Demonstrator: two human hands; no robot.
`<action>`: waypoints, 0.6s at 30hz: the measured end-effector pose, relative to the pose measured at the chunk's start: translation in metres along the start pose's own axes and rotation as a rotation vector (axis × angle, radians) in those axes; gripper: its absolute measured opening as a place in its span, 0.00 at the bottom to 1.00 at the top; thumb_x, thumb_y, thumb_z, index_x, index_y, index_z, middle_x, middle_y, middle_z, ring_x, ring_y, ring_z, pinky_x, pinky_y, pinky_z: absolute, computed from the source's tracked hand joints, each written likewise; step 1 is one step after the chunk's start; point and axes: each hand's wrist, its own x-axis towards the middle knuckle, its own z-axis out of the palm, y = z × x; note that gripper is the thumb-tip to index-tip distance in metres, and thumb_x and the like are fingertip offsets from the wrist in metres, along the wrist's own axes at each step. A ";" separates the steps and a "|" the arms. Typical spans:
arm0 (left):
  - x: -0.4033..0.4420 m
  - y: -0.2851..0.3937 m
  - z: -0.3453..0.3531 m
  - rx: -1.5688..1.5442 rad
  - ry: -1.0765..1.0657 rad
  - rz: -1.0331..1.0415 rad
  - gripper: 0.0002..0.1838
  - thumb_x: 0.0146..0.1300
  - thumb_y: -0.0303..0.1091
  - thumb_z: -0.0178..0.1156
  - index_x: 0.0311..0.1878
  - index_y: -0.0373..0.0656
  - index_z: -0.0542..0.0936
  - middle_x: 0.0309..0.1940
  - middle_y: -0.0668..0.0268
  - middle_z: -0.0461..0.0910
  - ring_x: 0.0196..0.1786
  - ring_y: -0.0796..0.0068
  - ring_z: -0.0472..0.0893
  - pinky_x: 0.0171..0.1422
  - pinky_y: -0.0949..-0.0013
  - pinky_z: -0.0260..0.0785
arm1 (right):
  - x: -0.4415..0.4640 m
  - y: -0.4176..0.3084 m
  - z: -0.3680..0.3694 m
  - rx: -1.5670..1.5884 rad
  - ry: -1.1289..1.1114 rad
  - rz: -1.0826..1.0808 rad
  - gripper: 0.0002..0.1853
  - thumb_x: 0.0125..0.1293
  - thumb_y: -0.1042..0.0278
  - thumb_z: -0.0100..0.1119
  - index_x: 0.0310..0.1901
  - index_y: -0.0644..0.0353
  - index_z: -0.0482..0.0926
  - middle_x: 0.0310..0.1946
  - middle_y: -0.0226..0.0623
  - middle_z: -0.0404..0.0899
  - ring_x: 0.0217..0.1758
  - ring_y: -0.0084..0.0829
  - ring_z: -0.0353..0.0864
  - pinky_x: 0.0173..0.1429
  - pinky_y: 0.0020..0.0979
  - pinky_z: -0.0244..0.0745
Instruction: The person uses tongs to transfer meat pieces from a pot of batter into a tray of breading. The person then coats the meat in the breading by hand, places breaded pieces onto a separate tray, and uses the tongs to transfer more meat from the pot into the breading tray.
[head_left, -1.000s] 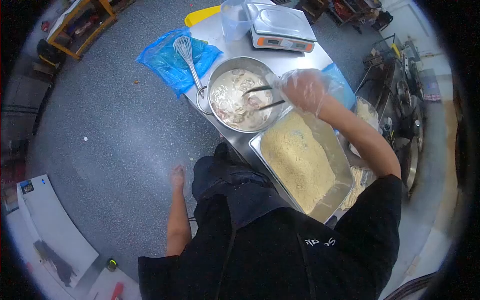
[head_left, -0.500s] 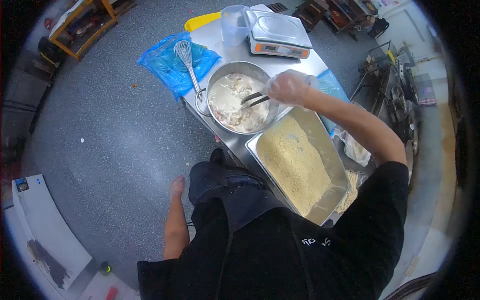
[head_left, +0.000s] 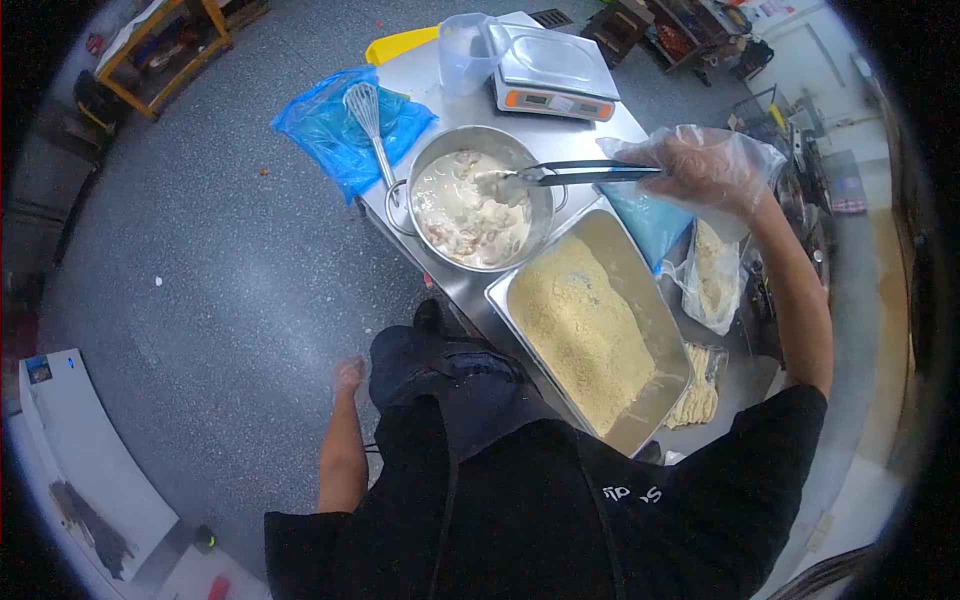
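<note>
My right hand (head_left: 702,170), in a clear plastic glove, is closed around dark tongs (head_left: 590,173). The tips of the tongs are over the right half of a steel pot (head_left: 484,133), at a pale, wet lump. Whether they grip it is too blurred to tell. In the pot is a milky white batter (head_left: 465,205) with pinkish pieces showing in it. Below the pot stands a deep steel tray (head_left: 672,392) holding pale yellow flour (head_left: 580,330). My left hand (head_left: 348,374) hangs low at my side, away from the table; its fingers are too small and blurred to read.
A whisk (head_left: 372,125) lies on a blue plastic bag (head_left: 318,150) left of the pot. Behind are a clear jug (head_left: 466,55) and a scale (head_left: 555,75). Right of the tray sit a bag of crumbs (head_left: 712,280) and a pack of pale strips (head_left: 697,390).
My right hand has moved right and slightly up, away from the pot. The tongs have swung nearly level, their tips lifted from the batter to a wet lump. My left hand stays low.
</note>
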 end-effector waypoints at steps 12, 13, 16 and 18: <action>0.042 0.016 -0.012 0.188 -0.097 0.203 0.19 0.63 0.45 0.41 0.47 0.47 0.77 0.47 0.59 0.77 0.52 0.57 0.74 0.58 0.57 0.63 | -0.003 0.004 0.018 0.298 -0.075 0.037 0.21 0.54 0.50 0.60 0.51 0.43 0.76 0.34 0.38 0.77 0.39 0.35 0.78 0.45 0.37 0.71; 0.047 0.010 -0.006 0.173 -0.075 0.211 0.19 0.62 0.44 0.41 0.47 0.48 0.77 0.47 0.59 0.77 0.51 0.57 0.74 0.57 0.57 0.63 | -0.002 0.001 0.013 0.299 -0.106 0.050 0.22 0.54 0.50 0.60 0.51 0.44 0.76 0.35 0.39 0.78 0.39 0.36 0.78 0.45 0.37 0.71; 0.050 0.011 -0.004 0.178 -0.033 0.217 0.17 0.61 0.43 0.42 0.45 0.48 0.77 0.46 0.59 0.77 0.48 0.57 0.76 0.54 0.56 0.66 | 0.002 0.006 0.023 0.410 -0.071 -0.017 0.22 0.54 0.51 0.60 0.51 0.45 0.77 0.36 0.40 0.78 0.40 0.37 0.78 0.46 0.37 0.71; 0.045 0.020 -0.012 0.257 -0.038 0.208 0.17 0.60 0.41 0.43 0.43 0.48 0.78 0.45 0.59 0.77 0.46 0.57 0.77 0.52 0.55 0.67 | 0.007 0.004 0.030 0.412 -0.114 0.055 0.22 0.53 0.51 0.60 0.50 0.46 0.77 0.36 0.41 0.78 0.41 0.38 0.77 0.47 0.37 0.70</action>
